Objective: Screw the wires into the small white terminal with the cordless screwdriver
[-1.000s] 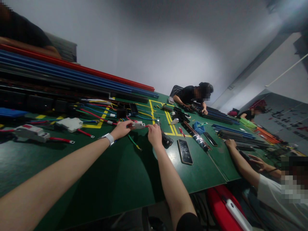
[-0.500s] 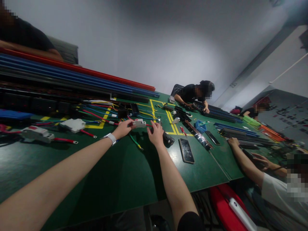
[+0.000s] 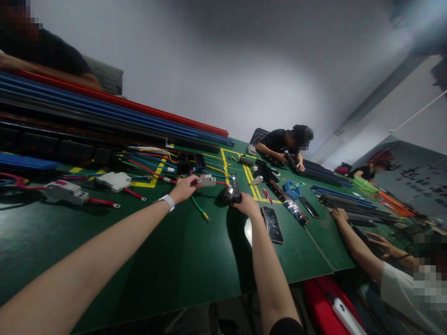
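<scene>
My left hand (image 3: 185, 188), a pale band on its wrist, pinches the left end of a small white circuit breaker (image 3: 207, 180) just above the green table. A red wire (image 3: 221, 183) sticks out of the breaker's right side. My right hand (image 3: 246, 204) is closed round the handle of a black cordless screwdriver (image 3: 230, 194), whose head points away from me near the end of that wire. Below the breaker lies a green wire (image 3: 199, 208) with a yellow sleeve and a metal lug. Two more white breakers, one nearer (image 3: 66, 192) and one farther (image 3: 114, 181), lie to the left with red leads.
A smartphone (image 3: 272, 225) lies right of my right hand. Beyond it are red-handled pliers (image 3: 267, 196), a blue bin (image 3: 292, 190) and copper-coloured strips (image 3: 287, 200). Long blue and red rails (image 3: 139, 111) line the far left edge. Co-workers sit around the table.
My right hand has left the breaker's wire side and taken hold of the cordless screwdriver, lifting it from the table. My left hand still holds the breaker.
</scene>
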`<action>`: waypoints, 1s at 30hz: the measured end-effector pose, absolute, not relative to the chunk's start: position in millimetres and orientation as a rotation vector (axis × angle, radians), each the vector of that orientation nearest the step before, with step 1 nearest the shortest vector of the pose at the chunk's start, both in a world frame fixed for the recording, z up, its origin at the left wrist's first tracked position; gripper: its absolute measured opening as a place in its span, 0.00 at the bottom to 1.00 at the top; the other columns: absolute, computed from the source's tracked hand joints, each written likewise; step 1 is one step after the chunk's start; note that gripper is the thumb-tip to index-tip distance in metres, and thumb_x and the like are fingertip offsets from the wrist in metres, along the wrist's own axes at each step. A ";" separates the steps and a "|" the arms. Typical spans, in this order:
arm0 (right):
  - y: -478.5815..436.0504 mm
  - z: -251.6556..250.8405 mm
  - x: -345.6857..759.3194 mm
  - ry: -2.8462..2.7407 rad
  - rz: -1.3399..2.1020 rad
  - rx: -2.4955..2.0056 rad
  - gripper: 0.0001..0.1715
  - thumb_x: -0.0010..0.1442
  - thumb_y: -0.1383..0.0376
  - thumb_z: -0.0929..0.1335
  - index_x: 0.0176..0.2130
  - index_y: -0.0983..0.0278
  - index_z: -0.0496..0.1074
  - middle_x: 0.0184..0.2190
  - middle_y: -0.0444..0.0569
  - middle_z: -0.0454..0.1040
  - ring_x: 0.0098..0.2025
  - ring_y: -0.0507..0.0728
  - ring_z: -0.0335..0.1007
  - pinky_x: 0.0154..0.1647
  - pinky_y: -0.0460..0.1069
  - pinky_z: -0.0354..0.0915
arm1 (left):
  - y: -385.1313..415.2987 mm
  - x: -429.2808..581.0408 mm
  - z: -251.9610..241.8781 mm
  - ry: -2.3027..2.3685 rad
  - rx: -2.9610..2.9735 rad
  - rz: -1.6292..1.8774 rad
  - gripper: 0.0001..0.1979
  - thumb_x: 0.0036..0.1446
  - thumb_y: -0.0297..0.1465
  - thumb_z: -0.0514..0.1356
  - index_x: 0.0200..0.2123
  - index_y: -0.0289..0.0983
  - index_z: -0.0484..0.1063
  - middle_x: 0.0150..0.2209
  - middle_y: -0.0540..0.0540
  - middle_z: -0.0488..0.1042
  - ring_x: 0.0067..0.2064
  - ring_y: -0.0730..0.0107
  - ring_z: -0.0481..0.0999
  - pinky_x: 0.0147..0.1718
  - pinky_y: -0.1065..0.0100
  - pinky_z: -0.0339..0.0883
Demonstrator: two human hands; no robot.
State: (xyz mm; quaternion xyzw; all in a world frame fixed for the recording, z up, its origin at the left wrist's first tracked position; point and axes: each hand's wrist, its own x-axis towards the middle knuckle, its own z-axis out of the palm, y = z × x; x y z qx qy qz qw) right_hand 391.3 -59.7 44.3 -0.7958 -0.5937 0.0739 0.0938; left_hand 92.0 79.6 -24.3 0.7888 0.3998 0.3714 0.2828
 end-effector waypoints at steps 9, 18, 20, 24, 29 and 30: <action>-63.1 48.5 395.0 -1.582 0.439 -2.295 0.26 0.47 0.54 0.77 0.45 0.60 0.78 0.38 0.49 0.80 0.42 0.63 0.77 0.39 0.51 0.65 | 78.0 91.9 -20.4 1.089 2.122 0.994 0.19 0.62 0.47 0.57 0.48 0.43 0.74 0.46 0.44 0.81 0.45 0.54 0.78 0.48 0.57 0.65; -111.2 55.2 382.9 -1.326 0.663 -1.945 0.18 0.48 0.57 0.76 0.39 0.64 0.79 0.28 0.46 0.77 0.29 0.57 0.74 0.29 0.48 0.67 | 77.5 93.4 -22.8 1.127 2.175 0.979 0.17 0.62 0.46 0.56 0.47 0.43 0.75 0.45 0.44 0.81 0.47 0.53 0.77 0.52 0.53 0.62; -121.1 54.9 375.9 -1.231 0.697 -1.849 0.22 0.52 0.53 0.73 0.41 0.65 0.77 0.29 0.47 0.77 0.28 0.57 0.74 0.28 0.49 0.68 | 77.2 93.9 -23.4 1.142 2.198 0.972 0.16 0.60 0.45 0.57 0.46 0.43 0.75 0.45 0.43 0.80 0.48 0.51 0.76 0.52 0.53 0.62; -137.9 50.3 353.7 -1.048 0.823 -1.601 0.26 0.53 0.51 0.72 0.46 0.65 0.74 0.29 0.46 0.74 0.28 0.55 0.72 0.29 0.50 0.71 | 74.9 94.6 -22.7 1.165 2.252 0.941 0.15 0.58 0.44 0.59 0.43 0.44 0.77 0.41 0.41 0.79 0.49 0.48 0.74 0.51 0.53 0.62; -154.2 50.7 312.1 -0.861 0.930 -1.312 0.28 0.46 0.56 0.78 0.44 0.64 0.74 0.29 0.45 0.74 0.29 0.55 0.72 0.29 0.49 0.71 | 73.0 95.6 -21.5 1.208 2.318 0.861 0.13 0.59 0.43 0.58 0.41 0.44 0.76 0.40 0.41 0.78 0.50 0.48 0.72 0.50 0.52 0.62; -156.3 51.8 304.5 -0.848 0.946 -1.287 0.28 0.45 0.57 0.79 0.44 0.64 0.74 0.30 0.45 0.75 0.29 0.56 0.72 0.29 0.49 0.71 | 73.1 95.8 -21.6 1.220 2.326 0.832 0.12 0.59 0.42 0.57 0.41 0.44 0.75 0.41 0.41 0.78 0.50 0.48 0.71 0.50 0.51 0.62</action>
